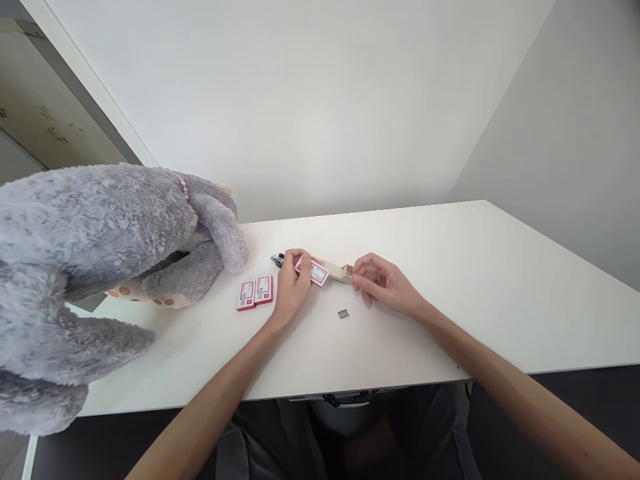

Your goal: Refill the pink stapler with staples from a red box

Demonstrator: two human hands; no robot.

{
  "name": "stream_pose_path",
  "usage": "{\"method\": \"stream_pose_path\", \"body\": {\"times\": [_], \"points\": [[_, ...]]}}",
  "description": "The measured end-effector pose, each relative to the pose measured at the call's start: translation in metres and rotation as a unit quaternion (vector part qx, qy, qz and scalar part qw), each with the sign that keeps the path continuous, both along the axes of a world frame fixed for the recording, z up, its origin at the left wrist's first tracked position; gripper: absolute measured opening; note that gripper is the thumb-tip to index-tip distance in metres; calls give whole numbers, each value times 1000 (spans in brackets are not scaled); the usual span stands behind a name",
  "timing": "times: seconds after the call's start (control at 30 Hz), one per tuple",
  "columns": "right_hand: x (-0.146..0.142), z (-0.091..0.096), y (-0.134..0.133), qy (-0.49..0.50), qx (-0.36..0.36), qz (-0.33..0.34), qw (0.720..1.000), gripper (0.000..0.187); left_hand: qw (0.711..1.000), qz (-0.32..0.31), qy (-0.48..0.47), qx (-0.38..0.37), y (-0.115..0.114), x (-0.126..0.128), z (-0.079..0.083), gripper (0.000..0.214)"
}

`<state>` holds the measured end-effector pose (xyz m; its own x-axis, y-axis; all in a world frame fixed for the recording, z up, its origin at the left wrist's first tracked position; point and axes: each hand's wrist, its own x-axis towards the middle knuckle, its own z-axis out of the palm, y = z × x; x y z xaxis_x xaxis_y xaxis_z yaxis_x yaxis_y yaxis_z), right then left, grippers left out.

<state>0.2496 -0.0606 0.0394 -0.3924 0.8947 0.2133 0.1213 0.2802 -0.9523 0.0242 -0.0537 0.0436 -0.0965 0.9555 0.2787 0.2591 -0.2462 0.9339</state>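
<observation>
My left hand [295,283] is closed around a small red-and-white box [314,272], with the thumb lying on its printed face. Behind that box runs a long beige stapler [337,271], partly covered by the left hand. Dark metal parts [277,260] poke out left of the fingers; whether they belong to the stapler is unclear. My right hand [383,283] has its fingers curled, thumb and fingertips pinched at the stapler's right end. A short grey strip of staples [343,313] lies on the table between my forearms.
Two more red-and-white boxes [255,293] lie side by side, left of my left hand. A big grey plush toy [125,227] takes up the left of the white table [450,267]. A white wall [310,120] stands behind.
</observation>
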Motion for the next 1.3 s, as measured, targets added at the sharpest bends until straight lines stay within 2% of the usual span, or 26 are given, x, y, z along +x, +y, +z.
{"method": "stream_pose_path", "body": {"times": [0.07, 0.13, 0.23, 0.37, 0.43, 0.5, 0.53, 0.63, 0.83, 0.97, 1.3], "points": [[0, 0, -1, -16, 10, 6, 1000, 31, 994, 52, 92, 37, 0, -3, 2, 20], [1, -1, -2, -33, 20, 13, 999, 26, 980, 76, 169, 66, -1, -5, 5, 21], [1, 0, -4, -50, 31, 30, 998, 19, 961, 91, 252, 68, -1, -7, 7, 24], [0, 4, -7, -66, 39, 63, 995, 14, 932, 104, 345, 40, 3, -10, 1, 28], [-1, 6, -8, -80, 44, 70, 993, 13, 919, 108, 375, 59, 6, -12, -3, 23], [-2, 7, -9, -95, 47, 66, 992, 13, 910, 121, 386, 90, 7, -13, -6, 11], [-2, 7, -9, -102, 46, 64, 992, 14, 907, 129, 386, 105, 7, -13, -6, 13], [-2, 5, -9, -127, 55, 61, 988, 15, 903, 140, 382, 140, 6, -12, -7, 29], [-3, -2, -10, -207, 97, 68, 971, 10, 899, 111, 389, 169, 2, -10, -11, 63], [-4, -4, -10, -250, 104, 73, 960, 15, 890, 99, 409, 177, 3, -13, -16, 73], [-4, -4, -10, -266, 110, 83, 954, 23, 860, 125, 453, 198, 11, -23, -14, 64]]}}
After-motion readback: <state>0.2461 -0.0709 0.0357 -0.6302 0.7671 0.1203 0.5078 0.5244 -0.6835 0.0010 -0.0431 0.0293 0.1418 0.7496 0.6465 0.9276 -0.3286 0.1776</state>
